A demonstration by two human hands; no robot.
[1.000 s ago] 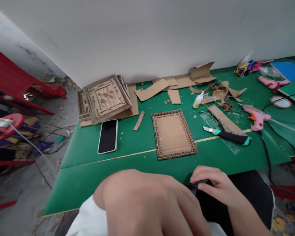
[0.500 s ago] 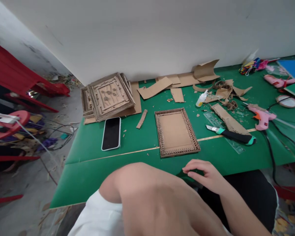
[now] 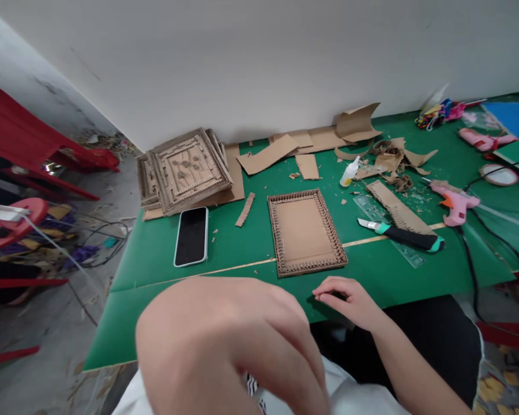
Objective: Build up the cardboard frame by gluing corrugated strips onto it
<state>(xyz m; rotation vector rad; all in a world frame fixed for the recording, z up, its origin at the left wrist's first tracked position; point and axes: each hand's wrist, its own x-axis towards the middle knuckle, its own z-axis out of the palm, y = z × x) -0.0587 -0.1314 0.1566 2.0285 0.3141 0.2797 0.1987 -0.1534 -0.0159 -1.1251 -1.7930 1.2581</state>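
Note:
Very close to the camera, my left hand (image 3: 229, 334) shows its back, with bent fingers pointing down to the lower right. Its fingertips are out of sight, so I cannot tell whether it holds anything. My right hand (image 3: 346, 297) is at the table's front edge, fingers curled, thumb and fingertips together. Nothing shows between them. Just beyond both hands lies a shallow cardboard frame (image 3: 307, 230), its border lined with corrugated strips. Right of it is a utility knife (image 3: 404, 235) with a black and green handle, blade out, lying across a clear ruler (image 3: 409, 253).
A phone (image 3: 191, 236) and a corrugated strip (image 3: 245, 210) lie left of the frame. Behind them are stacked cardboard panels (image 3: 188, 170). A glue bottle (image 3: 350, 172), cardboard scraps (image 3: 391, 153) and a pink glue gun (image 3: 454, 199) with its cord are on the right.
My left hand has come back leftward, showing its back where the forearm crossed the view before. My right hand keeps its place, its thumb and fingertips slightly closer. The view has shifted slightly.

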